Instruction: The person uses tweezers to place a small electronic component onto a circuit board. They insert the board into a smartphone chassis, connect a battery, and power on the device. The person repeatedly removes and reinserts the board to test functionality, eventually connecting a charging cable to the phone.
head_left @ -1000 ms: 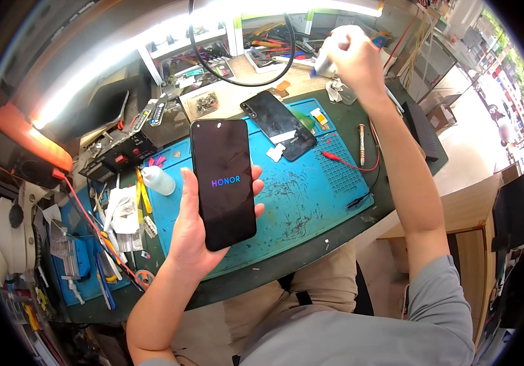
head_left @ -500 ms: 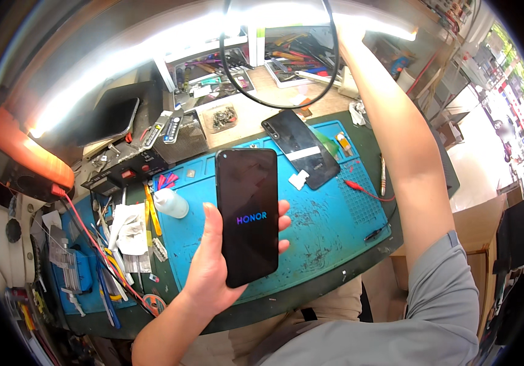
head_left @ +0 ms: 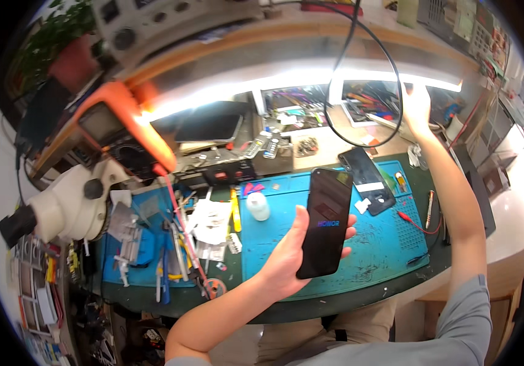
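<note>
My left hand (head_left: 281, 262) is wrapped round a black smartphone (head_left: 328, 247), thumb along one long edge and fingertips round the other. The phone is upright, its dark screen showing a lit coloured logo, above a blue work mat (head_left: 274, 244). My right hand (head_left: 417, 110) is stretched out to the far right, close to the bright light bar (head_left: 310, 78) and beside a hanging black cable loop (head_left: 399, 79). Glare and blur hide its fingers. Behind the held phone lies a dark phone back panel (head_left: 356, 165) with a white label, a small white piece (head_left: 363, 206) beside it.
A white bottle (head_left: 258, 207) stands at the mat's left. Left of it are tweezers, tools and crumpled tissue (head_left: 209, 213). An orange multimeter (head_left: 130, 137) and a white microscope (head_left: 60, 204) stand farther left. A red probe lead (head_left: 411, 221) lies on the mat's right.
The view has swung left and up, so the bench appears shifted right and the microscope shows. My left hand still holds the phone; my right arm stays stretched toward the light.
</note>
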A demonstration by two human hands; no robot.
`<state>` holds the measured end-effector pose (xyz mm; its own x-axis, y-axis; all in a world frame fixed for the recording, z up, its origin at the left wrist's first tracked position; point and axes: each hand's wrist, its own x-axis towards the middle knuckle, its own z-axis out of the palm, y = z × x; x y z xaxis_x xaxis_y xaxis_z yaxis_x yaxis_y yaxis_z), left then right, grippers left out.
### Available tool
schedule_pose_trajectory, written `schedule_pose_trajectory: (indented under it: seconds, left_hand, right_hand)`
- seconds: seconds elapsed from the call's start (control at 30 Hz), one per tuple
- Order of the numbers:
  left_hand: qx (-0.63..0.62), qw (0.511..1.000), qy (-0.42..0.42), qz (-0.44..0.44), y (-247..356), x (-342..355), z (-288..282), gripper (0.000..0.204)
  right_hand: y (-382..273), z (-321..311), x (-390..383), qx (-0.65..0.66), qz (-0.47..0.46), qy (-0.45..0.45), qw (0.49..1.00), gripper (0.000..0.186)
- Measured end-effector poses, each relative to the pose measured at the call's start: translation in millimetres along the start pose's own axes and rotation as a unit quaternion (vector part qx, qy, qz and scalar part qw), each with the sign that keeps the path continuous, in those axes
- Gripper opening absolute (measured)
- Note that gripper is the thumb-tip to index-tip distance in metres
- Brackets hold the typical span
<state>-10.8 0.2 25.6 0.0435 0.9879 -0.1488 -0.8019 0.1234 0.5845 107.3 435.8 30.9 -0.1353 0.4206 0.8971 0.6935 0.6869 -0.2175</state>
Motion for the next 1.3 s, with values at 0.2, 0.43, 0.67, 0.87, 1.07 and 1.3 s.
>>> schedule_pose_trajectory:
  seconds: [0.2,0.43,0.67,0.87,1.07,1.3]
  left_hand:
    - [-0.018,0.999,-0.004,0.031,2.0,-6.1,-4.4,0.077]
    - [-0.057,0.996,-0.038,0.052,1.5,-3.5,3.3,0.072]
    - [-0.046,0.998,-0.02,0.048,-1.9,-1.7,-6.2,0.077]
    - [-0.041,0.997,-0.03,0.06,-5.9,-4.9,-8.6,0.074]
    - [-0.031,0.997,-0.052,0.046,-4.1,-4.0,-4.5,0.078]
    - [0.0,0.995,-0.057,0.082,-0.9,-2.3,-3.0,0.083]
  right_hand:
    - [-100.3,-123.4,-78.6,0.361,0.214,-0.23,0.878,0.022]
    - [-189.6,-182.4,-95.7,0.432,0.216,-0.33,0.811,0.033]
    - [-176.2,-179.9,-122.1,0.483,0.172,-0.313,0.8,0.038]
    - [-175.2,-178.0,-139.3,0.536,0.196,-0.323,0.755,0.05]
    - [-168.1,-165.1,-141.9,0.544,0.179,-0.332,0.75,0.055]
    - [-183.4,-176.0,-113.7,0.508,0.159,-0.398,0.747,0.064]
